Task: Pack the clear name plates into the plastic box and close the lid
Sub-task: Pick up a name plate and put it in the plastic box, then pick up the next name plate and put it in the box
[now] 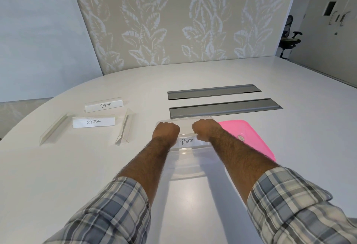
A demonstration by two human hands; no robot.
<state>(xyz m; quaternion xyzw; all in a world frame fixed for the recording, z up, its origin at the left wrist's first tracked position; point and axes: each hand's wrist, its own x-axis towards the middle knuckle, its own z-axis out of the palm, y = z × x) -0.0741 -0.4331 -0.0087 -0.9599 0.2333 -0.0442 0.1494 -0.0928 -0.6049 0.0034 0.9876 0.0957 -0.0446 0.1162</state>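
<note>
1. Five clear name plates are being counted: one marked PANDA [187, 141], one marked BEAR [104, 105], one marked ZEBRA [93, 122], and two unmarked ones seen edge-on, a left blank plate [53, 129] and a right blank plate [123, 127].
2. One clear plastic box [188, 163] is being shown on the white counter [96, 166], with one pink lid [249, 137] lying flat just to its right, touching or slightly under it.
3. The PANDA plate is being held over the open box by both hands: the left hand [166, 130] is closed on its left end and the right hand [204, 129] is closed on its right end.
4. The other four plates are being left in a loose group to the left of the box, apart from one another, the left blank plate lying nearest the curved counter edge.
5. Two grey slots [214, 91] are being seen set into the counter just behind the box.
6. Bare counter is being left open in front of the box and between it and the plates.
</note>
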